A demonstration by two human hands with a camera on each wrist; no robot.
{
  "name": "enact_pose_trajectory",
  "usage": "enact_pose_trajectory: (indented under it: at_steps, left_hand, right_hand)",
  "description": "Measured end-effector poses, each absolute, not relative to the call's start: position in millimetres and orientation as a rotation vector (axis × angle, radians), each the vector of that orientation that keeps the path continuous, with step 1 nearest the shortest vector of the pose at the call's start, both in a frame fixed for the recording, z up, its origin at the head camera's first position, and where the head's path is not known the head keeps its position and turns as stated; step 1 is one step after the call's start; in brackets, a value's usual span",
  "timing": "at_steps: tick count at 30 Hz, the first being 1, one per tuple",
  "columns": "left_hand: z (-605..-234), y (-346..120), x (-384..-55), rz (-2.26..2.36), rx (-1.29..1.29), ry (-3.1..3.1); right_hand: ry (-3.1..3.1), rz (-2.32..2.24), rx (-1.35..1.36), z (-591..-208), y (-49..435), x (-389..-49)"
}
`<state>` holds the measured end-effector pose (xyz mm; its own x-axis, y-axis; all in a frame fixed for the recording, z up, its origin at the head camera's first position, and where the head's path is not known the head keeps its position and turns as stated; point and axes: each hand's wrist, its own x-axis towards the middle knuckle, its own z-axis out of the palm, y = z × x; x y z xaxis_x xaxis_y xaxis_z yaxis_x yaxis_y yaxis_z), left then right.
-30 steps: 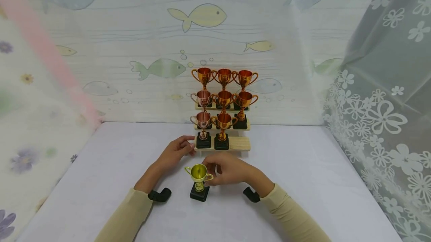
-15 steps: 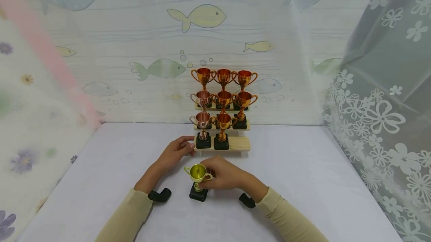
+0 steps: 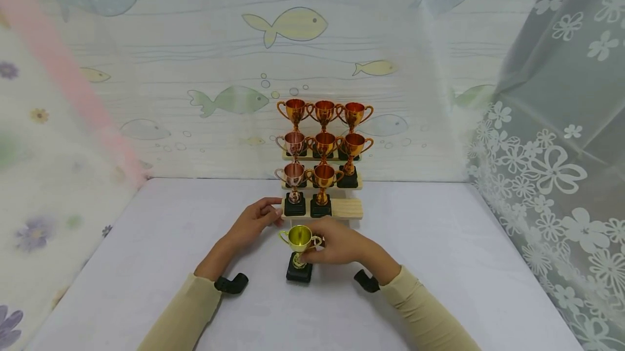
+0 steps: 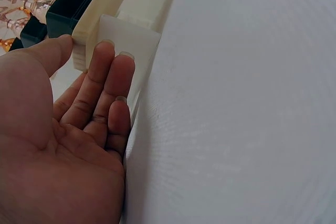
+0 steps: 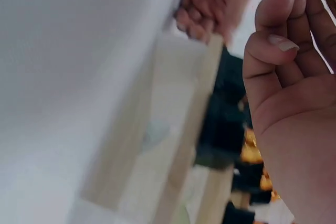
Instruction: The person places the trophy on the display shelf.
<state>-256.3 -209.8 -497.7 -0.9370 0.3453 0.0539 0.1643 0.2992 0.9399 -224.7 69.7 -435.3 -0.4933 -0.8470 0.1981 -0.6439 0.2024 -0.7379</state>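
Note:
My right hand (image 3: 339,242) grips a small gold trophy cup (image 3: 300,238) by its stem and right-hand handle. Its square black base (image 3: 299,271) is upright, in front of the stand; the right wrist view catches only a bit of gold at the top. My left hand (image 3: 251,223) rests at the left end of the tiered wooden stand (image 3: 348,208). In the left wrist view, the thumb touches the corner of the front board (image 4: 80,40), while the loosely bent fingers (image 4: 119,74) lie against the white leg (image 4: 123,32).
Several copper and orange trophies stand on the stand's three tiers. The lowest tier carries a pinkish trophy (image 3: 294,176) at left and an orange trophy (image 3: 322,177) beside it, with wood grain showing at its right. A fish-patterned curtain (image 3: 205,42) hangs behind the white tabletop (image 3: 415,242).
My right hand first closes on the gold trophy's stem, then carries it up and to the right in the head view, towards the stand. My left hand stays in place.

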Motion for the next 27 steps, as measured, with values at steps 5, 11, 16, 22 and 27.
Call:
enact_pose_trajectory:
  at_steps: [5, 11, 16, 22, 27]
  left_hand:
    - [-498.5, -209.3, -257.2, 1.706, 0.472, 2.4]
    - [-497.3, -209.9, -256.7, 1.721, 0.483, 2.392]
    - [-496.8, -210.1, -256.8, 1.727, 0.513, 2.396]
    - [-497.4, -209.5, -257.5, 1.726, 0.493, 2.386]
    - [-497.3, -209.2, -257.8, 1.723, 0.488, 2.385]
  right_hand:
    - [2.304, -1.226, -1.368, -421.9, 85.0, -229.7]
    - [2.408, -1.267, -1.295, -408.0, 105.6, -236.2]
    - [2.464, -1.314, -1.279, -401.1, 120.3, -240.8]
    - [2.492, -1.346, -1.201, -394.8, 133.2, -242.8]
    - [2.538, -1.343, -1.132, -390.3, 142.5, -244.3]
